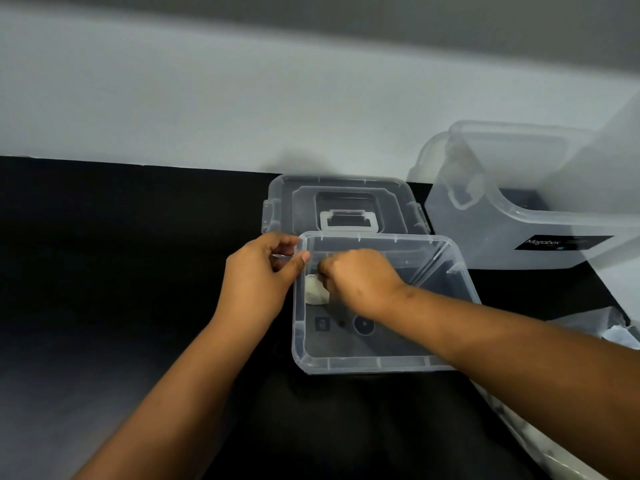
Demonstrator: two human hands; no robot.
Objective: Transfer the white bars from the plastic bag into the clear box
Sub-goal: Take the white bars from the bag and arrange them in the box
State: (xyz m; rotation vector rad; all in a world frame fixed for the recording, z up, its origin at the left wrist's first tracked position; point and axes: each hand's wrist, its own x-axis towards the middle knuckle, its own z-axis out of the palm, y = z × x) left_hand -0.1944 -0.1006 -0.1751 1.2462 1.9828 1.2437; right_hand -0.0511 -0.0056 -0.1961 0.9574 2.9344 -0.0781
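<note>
Dim, soft, slightly blurred picture; wide-angle bending and smearing at the edges.

Both bare forearms reach forward toward the clear box [381, 362]. The left hand [258, 275] sits at the box's near-left corner, its fingers [289, 242] curled over the rim and the thumb pressed against the wall there. The right hand [360, 280] reaches down inside the box, knuckles up, fingers bunched and closed at the left end.
</note>
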